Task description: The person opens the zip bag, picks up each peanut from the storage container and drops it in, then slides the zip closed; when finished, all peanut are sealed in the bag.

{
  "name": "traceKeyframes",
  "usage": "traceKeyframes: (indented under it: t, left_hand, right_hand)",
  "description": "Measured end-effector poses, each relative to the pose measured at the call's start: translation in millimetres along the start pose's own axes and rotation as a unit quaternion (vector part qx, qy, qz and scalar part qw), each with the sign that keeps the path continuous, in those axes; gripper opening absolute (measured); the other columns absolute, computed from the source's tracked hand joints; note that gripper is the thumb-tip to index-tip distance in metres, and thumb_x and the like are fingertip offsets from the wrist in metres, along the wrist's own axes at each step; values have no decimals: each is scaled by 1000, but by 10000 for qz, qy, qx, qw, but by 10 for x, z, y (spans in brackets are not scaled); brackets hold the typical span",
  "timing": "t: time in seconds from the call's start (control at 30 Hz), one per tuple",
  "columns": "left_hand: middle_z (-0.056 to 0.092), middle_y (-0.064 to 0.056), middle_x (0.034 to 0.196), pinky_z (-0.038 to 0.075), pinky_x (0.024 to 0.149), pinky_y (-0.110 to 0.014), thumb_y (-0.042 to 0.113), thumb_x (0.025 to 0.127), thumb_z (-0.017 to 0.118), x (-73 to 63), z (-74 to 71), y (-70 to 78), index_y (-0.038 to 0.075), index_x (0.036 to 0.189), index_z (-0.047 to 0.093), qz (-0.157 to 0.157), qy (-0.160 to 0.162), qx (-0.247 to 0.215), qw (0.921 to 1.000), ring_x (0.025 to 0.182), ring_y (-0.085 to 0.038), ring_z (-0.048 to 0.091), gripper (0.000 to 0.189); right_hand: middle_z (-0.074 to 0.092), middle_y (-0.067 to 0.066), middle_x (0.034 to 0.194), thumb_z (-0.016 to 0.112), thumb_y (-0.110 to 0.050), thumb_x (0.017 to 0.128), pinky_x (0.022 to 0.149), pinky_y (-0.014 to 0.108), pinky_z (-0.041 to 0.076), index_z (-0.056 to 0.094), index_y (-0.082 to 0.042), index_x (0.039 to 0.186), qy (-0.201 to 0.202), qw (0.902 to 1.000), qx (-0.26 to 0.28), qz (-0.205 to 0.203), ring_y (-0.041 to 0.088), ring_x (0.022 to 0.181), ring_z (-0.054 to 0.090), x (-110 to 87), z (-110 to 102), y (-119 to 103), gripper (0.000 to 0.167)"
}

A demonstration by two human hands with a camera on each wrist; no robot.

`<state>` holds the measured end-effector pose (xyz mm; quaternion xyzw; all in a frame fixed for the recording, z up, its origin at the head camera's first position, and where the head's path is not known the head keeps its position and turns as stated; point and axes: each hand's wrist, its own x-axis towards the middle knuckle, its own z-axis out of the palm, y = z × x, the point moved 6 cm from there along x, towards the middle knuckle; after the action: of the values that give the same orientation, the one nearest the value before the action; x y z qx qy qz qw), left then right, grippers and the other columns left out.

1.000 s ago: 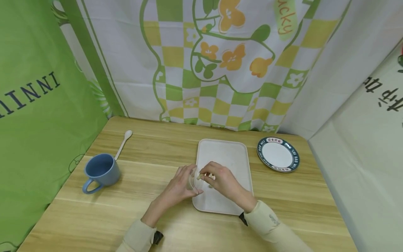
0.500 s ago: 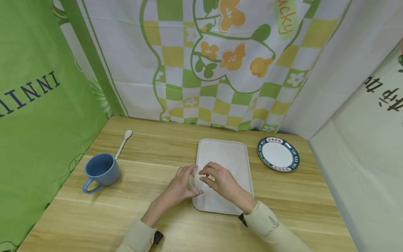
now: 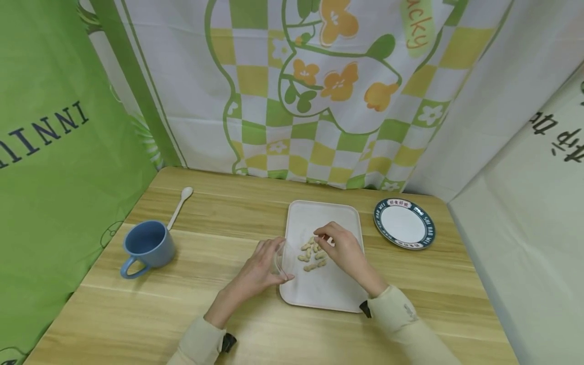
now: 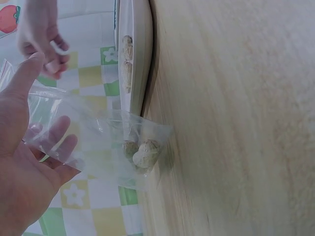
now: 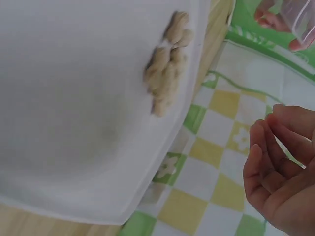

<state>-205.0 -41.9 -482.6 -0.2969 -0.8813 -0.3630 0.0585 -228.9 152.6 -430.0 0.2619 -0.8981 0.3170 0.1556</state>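
Observation:
A clear plastic bag (image 4: pixel 98 130) hangs from my left hand (image 3: pixel 261 266), whose thumb and fingers hold its mouth. Several peanuts in their shells (image 4: pixel 146 155) lie at the bottom of the bag. Right of the bag, a white tray (image 3: pixel 319 291) carries a loose cluster of unshelled peanuts (image 5: pixel 167 78). Over that tray is my right hand (image 3: pixel 343 252), close to the cluster's far right side in the head view. In the right wrist view its fingers (image 5: pixel 261 152) are loosely bent, with nothing visible between them.
A blue mug (image 3: pixel 149 244) stands on the left of the wooden table (image 3: pixel 219 203), with a white spoon (image 3: pixel 180 208) beyond it. To the tray's right lies a round plate (image 3: pixel 403 223) with a dark green rim. A patterned curtain (image 3: pixel 315 101) hangs behind the table.
A second ago my right hand pinched a peanut at the bag's mouth. The peanut is gone from its fingers, and the hand has moved right, over the tray. The left hand stays in place.

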Motion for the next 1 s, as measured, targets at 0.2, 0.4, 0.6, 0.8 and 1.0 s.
traceKeyframes:
  t: [0.2,0.4,0.6,0.8,1.0]
  left_hand:
    - [51,-12,127,49,94,-38,30,71,85,-10,-2,0,4,140,38,-81,-34,-28,10000,118,-24,45,87]
    - [51,-12,126,49,94,-38,31,72,84,-17,0,6,3,140,37,-115,-75,-33,9999,117,-24,46,87]
    - [52,-9,121,50,90,-37,32,72,84,-19,-30,6,4,141,37,-77,-13,55,10000,115,-23,46,88]
    - [53,-7,119,51,86,-36,32,72,84,-19,-36,-4,3,141,37,-6,4,51,10000,112,-22,46,89]
    - [53,-8,121,51,89,-37,31,72,85,-23,-21,-19,3,140,38,-34,-13,49,10000,113,-22,46,88]
  right_hand:
    - [66,5,86,73,-2,83,65,29,52,71,-1,95,-331,9978,-99,567,18,77,62,-76,62,310,12]
    - [65,3,86,72,3,81,66,28,51,72,-2,93,-846,9935,29,762,17,76,61,-199,176,420,13]
    - [64,1,85,73,3,78,65,26,51,73,-7,91,-1322,9875,-227,825,13,75,60,-290,258,400,16]
    - [64,3,86,73,3,78,66,28,52,73,-8,92,-1608,9813,-405,975,14,76,60,-330,301,404,17]
    - [62,-2,84,75,-2,79,66,27,52,73,-9,91,-1738,9780,-694,925,13,75,60,-360,370,410,15]
